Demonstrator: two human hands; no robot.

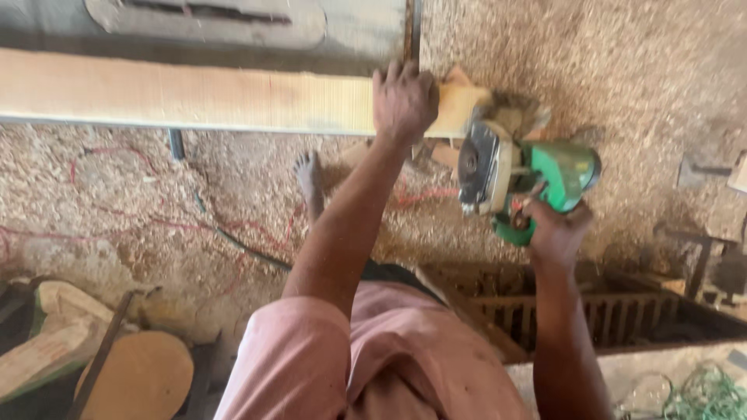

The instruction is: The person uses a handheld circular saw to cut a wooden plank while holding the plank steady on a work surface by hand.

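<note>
A long pale wooden plank [187,97] runs across the upper part of the head view, lying on a grey machine table [54,31]. My left hand [403,101] presses flat on the plank near its right end. My right hand [554,229] grips the handle of a green electric power tool [525,175] with a grey metal body, held just right of the plank's end. My bare foot [309,175] stands on the sawdust below the plank.
Sawdust and shavings cover the floor [607,70]. Red and black cables [233,233] trail across it. Wood offcuts [54,334] and a round wooden piece [144,377] lie at lower left. A slatted wooden frame [622,315] sits at lower right, with green cord [704,393] beside it.
</note>
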